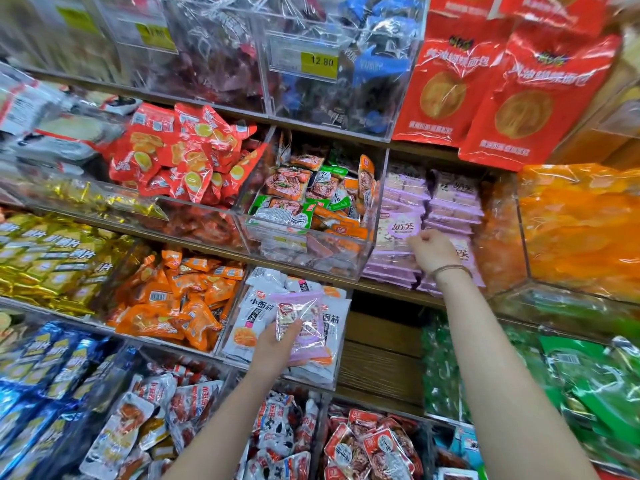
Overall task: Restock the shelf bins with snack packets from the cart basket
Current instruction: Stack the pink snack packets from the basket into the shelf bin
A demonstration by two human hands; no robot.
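A few pale purple snack packets [306, 332] with glossy, partly clear wrappers sit tilted just below the frame's centre, gripped in the left hand [273, 348]. Right of centre, a clear shelf bin [383, 202] holds two neat rows of matching stacked packets [453, 211]. The right hand [433, 251] pinches the front packet [398, 233], which stands upright.

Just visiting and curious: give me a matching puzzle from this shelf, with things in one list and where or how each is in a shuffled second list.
Things
1. left hand
2. right hand
3. price tag
4. green packets

Place or state
A. at the lower right
B. holds a loose purple packet low down
C. yellow, reads 12.80, up top
D. pinches the front packet of the purple stack

Pairs: 1-B, 2-D, 3-C, 4-A
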